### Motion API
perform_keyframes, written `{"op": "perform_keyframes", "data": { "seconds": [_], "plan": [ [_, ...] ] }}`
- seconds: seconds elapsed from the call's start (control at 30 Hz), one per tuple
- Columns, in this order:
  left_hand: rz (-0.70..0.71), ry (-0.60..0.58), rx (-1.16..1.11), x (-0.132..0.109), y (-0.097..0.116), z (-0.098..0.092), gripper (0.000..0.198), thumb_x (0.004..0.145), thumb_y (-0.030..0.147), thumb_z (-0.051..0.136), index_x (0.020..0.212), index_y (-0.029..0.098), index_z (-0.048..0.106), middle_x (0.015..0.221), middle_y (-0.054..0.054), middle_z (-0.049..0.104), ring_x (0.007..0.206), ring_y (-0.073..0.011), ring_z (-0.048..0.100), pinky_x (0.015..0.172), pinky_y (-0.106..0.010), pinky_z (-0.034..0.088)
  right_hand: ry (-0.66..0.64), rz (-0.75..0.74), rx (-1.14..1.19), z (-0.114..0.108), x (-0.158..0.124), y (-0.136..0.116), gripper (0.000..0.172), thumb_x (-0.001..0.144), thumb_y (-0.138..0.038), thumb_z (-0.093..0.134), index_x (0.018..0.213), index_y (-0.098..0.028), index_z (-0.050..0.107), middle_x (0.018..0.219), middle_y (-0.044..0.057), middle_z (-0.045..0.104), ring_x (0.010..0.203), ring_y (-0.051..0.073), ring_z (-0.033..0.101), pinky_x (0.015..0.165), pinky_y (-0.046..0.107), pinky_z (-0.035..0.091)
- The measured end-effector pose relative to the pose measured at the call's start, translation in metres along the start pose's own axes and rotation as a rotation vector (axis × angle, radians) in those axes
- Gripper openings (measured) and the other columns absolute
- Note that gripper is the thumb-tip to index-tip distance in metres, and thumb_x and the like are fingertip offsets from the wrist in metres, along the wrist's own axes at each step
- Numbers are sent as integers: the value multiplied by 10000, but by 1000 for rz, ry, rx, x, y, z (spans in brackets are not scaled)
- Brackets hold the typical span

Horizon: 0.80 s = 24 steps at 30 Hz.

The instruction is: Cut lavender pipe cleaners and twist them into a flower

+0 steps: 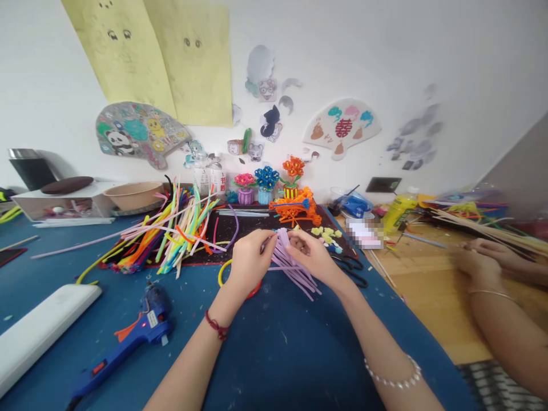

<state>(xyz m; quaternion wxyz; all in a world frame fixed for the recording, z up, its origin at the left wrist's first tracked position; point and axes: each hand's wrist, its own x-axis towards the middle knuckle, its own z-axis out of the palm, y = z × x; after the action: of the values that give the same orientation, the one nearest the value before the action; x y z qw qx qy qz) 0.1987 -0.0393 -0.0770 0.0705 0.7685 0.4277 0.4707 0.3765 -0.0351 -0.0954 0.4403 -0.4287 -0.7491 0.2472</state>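
Note:
A bundle of light purple pipe cleaners is between my two hands, its loose ends fanning down and to the right. My right hand is wrapped round the upper part of the bundle. On the left side of the bundle's top, my left hand pinches with thumb and forefinger; the small thing at those fingertips is too small to make out. Just below my left hand lie a yellow loop and a red-orange curved piece, both partly hidden by it.
A blue glue gun and a white case lie at left. Behind are piled coloured pipe cleaners and potted flowers. Black scissors lie right of my right hand. Another person's hands are at far right.

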Motion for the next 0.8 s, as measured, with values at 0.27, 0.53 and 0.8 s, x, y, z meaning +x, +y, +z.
{"op": "perform_keyframes", "data": {
  "seconds": [0.27,0.53,0.8],
  "plan": [
    [-118,-84,-70,-6,7,15,127,904,239,487,948,186,594,676,-1,666,576,-123,611,582,-215,431,334,-48,-511,25,-9,-7,257,913,-357,488,857,-171,657,733,65,653,662,189,580,611,273,383],
    [-85,-117,-55,-7,13,17,71,908,242,482,924,193,531,646,18,630,565,-121,598,564,-204,409,405,-112,-544,23,-11,-4,298,941,-333,447,1023,-144,663,911,117,708,825,238,640,709,305,437],
    [-104,-85,64,-8,13,19,201,906,236,499,1052,179,624,717,-28,699,618,-142,650,626,-230,462,341,-142,-553,21,-11,-5,331,963,-320,411,912,-157,694,766,89,684,691,197,611,629,284,396]
  ]
}}
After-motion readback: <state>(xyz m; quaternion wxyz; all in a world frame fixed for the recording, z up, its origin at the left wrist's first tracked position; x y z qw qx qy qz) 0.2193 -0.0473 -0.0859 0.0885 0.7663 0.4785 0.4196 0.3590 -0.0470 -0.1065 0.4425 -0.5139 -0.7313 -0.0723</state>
